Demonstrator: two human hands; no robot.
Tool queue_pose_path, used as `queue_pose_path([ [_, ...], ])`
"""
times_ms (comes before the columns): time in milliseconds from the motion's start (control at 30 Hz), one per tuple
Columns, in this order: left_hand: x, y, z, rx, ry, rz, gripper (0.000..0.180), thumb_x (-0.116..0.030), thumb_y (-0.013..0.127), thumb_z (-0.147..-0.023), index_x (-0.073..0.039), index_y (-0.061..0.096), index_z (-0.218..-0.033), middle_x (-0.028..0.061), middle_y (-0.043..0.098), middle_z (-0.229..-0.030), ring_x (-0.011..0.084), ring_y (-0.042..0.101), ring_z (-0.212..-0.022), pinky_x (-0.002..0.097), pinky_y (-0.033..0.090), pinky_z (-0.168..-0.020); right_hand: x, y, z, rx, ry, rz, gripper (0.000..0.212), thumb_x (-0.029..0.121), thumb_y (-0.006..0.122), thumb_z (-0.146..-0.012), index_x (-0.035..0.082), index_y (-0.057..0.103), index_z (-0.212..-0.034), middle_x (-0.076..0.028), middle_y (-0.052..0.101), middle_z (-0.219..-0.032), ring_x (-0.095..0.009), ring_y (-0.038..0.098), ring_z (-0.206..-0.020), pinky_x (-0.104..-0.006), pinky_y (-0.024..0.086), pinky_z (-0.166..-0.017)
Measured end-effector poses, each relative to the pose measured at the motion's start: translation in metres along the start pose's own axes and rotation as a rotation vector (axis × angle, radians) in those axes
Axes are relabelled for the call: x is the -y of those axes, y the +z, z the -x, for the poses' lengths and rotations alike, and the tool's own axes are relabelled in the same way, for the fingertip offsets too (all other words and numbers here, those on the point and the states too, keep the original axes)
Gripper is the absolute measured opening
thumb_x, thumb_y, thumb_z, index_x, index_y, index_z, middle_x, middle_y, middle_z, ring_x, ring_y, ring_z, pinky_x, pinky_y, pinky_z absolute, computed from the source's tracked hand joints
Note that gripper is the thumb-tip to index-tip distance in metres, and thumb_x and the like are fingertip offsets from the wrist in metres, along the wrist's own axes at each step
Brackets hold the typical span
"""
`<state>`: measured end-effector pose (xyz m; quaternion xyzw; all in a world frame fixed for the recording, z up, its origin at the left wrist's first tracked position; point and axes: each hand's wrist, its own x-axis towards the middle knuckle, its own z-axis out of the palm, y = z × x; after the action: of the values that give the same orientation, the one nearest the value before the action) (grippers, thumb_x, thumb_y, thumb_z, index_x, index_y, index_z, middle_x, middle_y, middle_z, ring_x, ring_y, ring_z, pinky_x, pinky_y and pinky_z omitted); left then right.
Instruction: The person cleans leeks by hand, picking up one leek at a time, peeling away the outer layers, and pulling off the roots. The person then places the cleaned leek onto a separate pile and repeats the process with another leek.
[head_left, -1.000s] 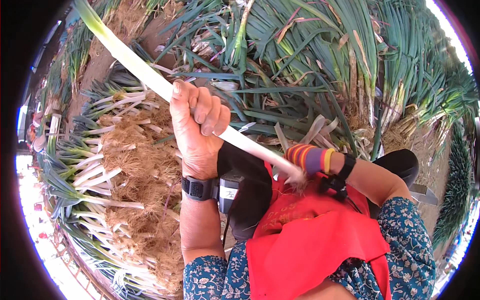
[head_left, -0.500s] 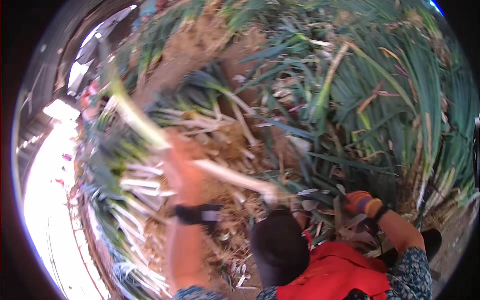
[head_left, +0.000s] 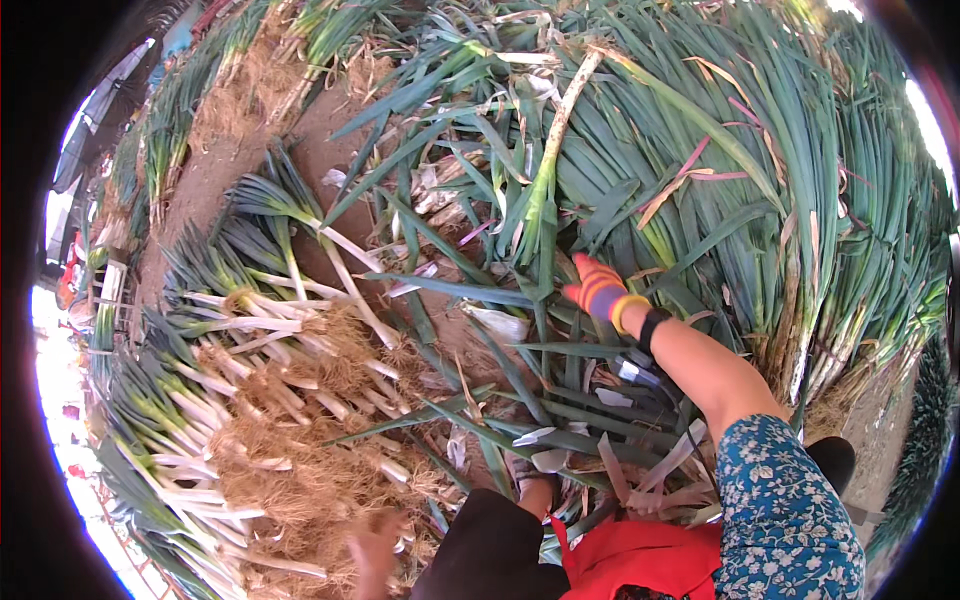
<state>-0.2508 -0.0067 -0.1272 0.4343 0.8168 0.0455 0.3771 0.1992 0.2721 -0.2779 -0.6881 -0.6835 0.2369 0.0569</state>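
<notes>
In a striped glove, my right hand [head_left: 603, 290] reaches among the green leaves of loose leeks. Its visible fingers are stretched and apart, with nothing seen between them; some fingertips are hidden by the angle. My left hand [head_left: 375, 550] is bare and smeared by motion at the lower edge, beside the roots of a pile of leeks, so its fingers do not show clearly. Those leeks [head_left: 200, 455] lie with white stalks and tan, bushy roots [head_left: 300, 460] facing me. A single leek [head_left: 560, 140] with a yellow-green top lies across the leaf heap.
A large heap of untrimmed leeks [head_left: 690, 160] fills the right side. Stripped leaves and peelings [head_left: 590, 430] lie around my foot. My dark-trousered knee [head_left: 495, 545] and a red apron [head_left: 640, 560] fill the bottom. More leek bunches [head_left: 250, 80] lie at the far left on brown ground [head_left: 205, 190].
The leek held in my left hand is no longer seen there, and that hand has dropped to the lower edge. My right hand has moved up and left into the leaves. The view has shifted.
</notes>
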Motion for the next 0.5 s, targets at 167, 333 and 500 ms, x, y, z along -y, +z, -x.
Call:
queue_pose_path([
  [167,0.096,0.059,0.038,0.032,-0.202,0.33,0.027,-0.015,0.061,-0.085,0.008,0.061,-0.099,0.0132,0.066,-0.082,0.0192,0.063,-0.069,0.0287,0.051,-0.064,0.021,0.025,-0.075,-0.202,0.296,-0.47,0.066,0.028,0.076,-0.072,-0.003,0.044,-0.121,-0.023,0.058,-0.111,-0.034,0.059,-0.097,-0.0403,0.049,-0.08],
  [333,0.071,0.04,0.03,0.093,-0.237,0.862,0.032,-0.018,0.056,-0.092,0.005,0.053,-0.115,0.0126,0.063,-0.098,0.0206,0.063,-0.084,0.033,0.054,-0.071,0.037,0.026,-0.069,0.054,0.316,-1.34,0.023,0.005,0.066,-0.07,0.003,0.053,-0.089,-0.005,0.05,-0.059,-0.017,0.049,-0.043,-0.0321,0.038,-0.039],
  [500,-0.031,0.045,-0.023,0.115,-0.174,0.725,0.03,-0.011,0.061,-0.084,0.008,0.057,-0.107,0.0111,0.064,-0.094,0.0166,0.063,-0.08,0.0254,0.049,-0.072,0.038,0.09,0.07,-0.107,-0.027,-0.879,0.03,0.016,0.069,-0.073,0.0,0.064,-0.097,-0.011,0.068,-0.087,-0.018,0.062,-0.077,-0.0312,0.051,-0.072],
])
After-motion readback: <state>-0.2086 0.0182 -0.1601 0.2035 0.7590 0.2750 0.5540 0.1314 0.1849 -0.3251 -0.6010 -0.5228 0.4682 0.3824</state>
